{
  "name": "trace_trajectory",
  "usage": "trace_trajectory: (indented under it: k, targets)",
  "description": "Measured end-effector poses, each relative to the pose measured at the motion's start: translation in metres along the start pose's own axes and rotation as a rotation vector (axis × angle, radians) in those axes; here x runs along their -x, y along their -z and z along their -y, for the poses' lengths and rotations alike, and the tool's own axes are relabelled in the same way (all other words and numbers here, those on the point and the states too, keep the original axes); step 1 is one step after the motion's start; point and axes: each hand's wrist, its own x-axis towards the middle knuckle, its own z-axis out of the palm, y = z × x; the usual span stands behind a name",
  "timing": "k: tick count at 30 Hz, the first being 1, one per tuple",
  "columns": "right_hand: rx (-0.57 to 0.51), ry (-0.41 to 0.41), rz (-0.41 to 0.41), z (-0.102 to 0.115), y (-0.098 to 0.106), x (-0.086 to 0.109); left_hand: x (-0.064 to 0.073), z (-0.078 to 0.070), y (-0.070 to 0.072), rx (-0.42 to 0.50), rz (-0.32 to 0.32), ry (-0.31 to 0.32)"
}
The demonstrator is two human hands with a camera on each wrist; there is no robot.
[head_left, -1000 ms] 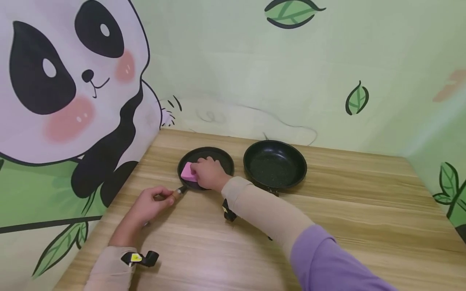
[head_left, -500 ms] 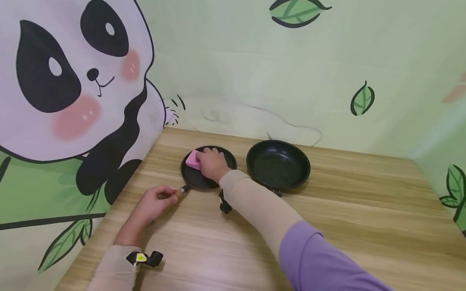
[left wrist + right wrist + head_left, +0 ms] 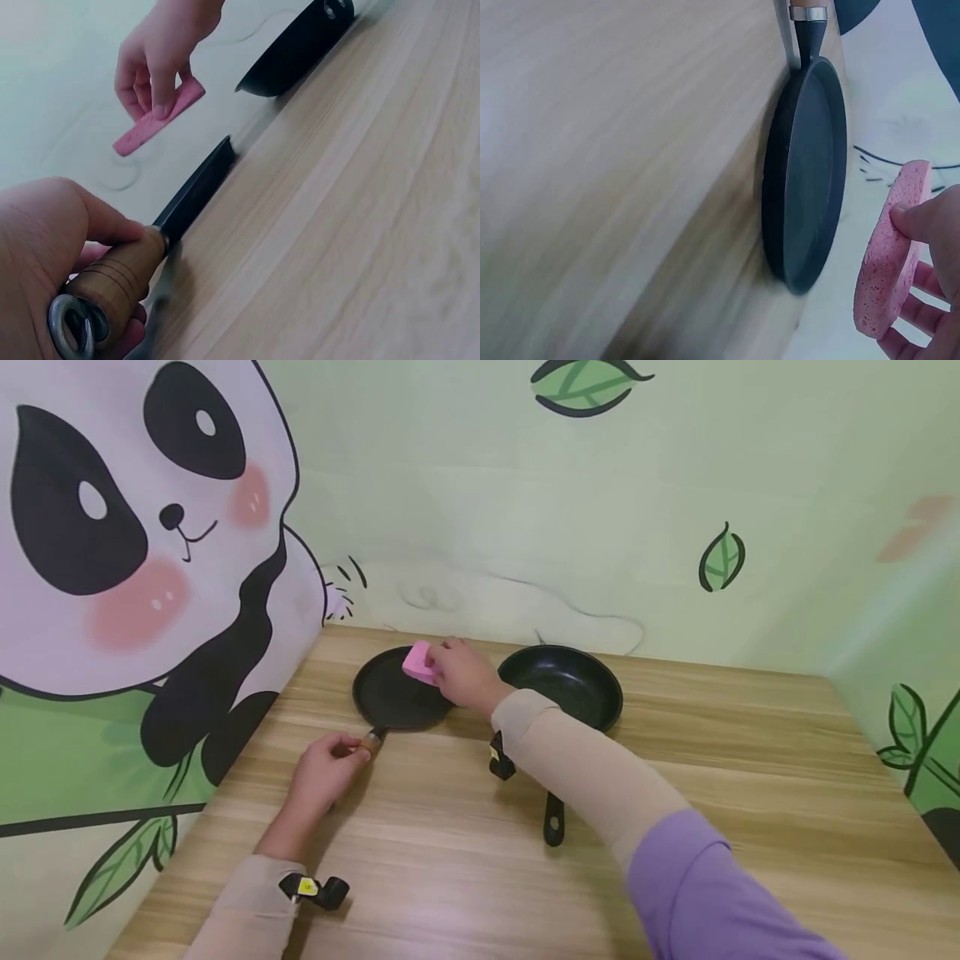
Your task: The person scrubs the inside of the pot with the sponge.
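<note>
My left hand (image 3: 324, 774) grips the wooden handle (image 3: 120, 277) of a small, shallow black frying pan (image 3: 393, 697) at the left of the table. In the left wrist view the thumb lies along the handle, and a metal ring hangs at its end. My right hand (image 3: 467, 675) pinches a pink sponge (image 3: 892, 255) between thumb and fingers. The sponge is held up above the small pan, apart from its surface, as both wrist views show. Part of the pan's right side is hidden behind the right hand in the head view.
A deeper black frying pan (image 3: 558, 681) stands just right of the small one, partly covered by the right forearm. Its black handle (image 3: 553, 820) points toward me. Behind the wooden table (image 3: 735, 760) rises a green wall (image 3: 450, 485) painted with a panda and leaves.
The sponge moved across the small pan's inside, away from me, and is now lifted off to the right with my right hand. My left hand has kept its grip on the handle.
</note>
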Motion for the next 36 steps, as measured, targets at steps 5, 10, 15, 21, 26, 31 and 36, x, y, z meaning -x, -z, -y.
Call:
trace_trajectory:
  k: [5,10,15,21,26,31,36]
  targets:
    - [0.013,-0.009,-0.016,-0.020,0.012,0.019,-0.003,-0.008,-0.007,0.008,-0.034,0.029]
    - [0.038,-0.031,-0.020,-0.037,0.023,0.037,-0.008,-0.013,-0.015,0.004,-0.069,0.054]
    - [0.043,-0.061,-0.013,-0.052,0.031,0.050,-0.014,-0.018,-0.020,0.031,-0.094,0.090]
    - [0.044,-0.069,-0.017,-0.066,0.036,0.060,-0.025,-0.022,-0.025,0.046,-0.129,0.093]
    - [0.018,-0.094,-0.016,-0.075,0.043,0.066,-0.030,-0.026,-0.026,-0.104,-0.146,0.095]
    - [-0.009,-0.100,0.001,-0.088,0.051,0.073,-0.025,-0.040,-0.031,-0.208,-0.237,0.032]
    - [-0.012,-0.050,0.018,-0.102,0.056,0.082,-0.011,-0.067,-0.043,-0.111,-0.363,-0.108]
